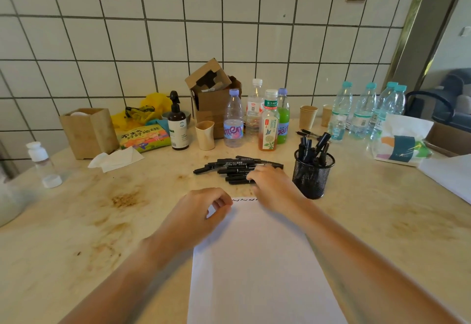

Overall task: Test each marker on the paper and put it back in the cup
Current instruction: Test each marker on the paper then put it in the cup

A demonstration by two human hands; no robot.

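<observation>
A white sheet of paper (257, 260) lies in front of me, with a short black squiggle along its top edge. Just beyond it a pile of black markers (229, 166) lies on the counter. A black mesh cup (312, 175) stands to the right of the pile and holds several markers. My right hand (270, 183) reaches over the near end of the pile, its fingers touching the markers; whether it grips one I cannot tell. My left hand (201, 211) rests on the paper's top left corner with its fingers curled, holding nothing.
Behind the pile stand several drink bottles (267, 124), paper cups (308, 115), a cardboard box (211, 94) and a dark pump bottle (178, 127). Water bottles (367, 112) and a tissue pack (402, 142) sit at the right, a wooden box (89, 132) at the left.
</observation>
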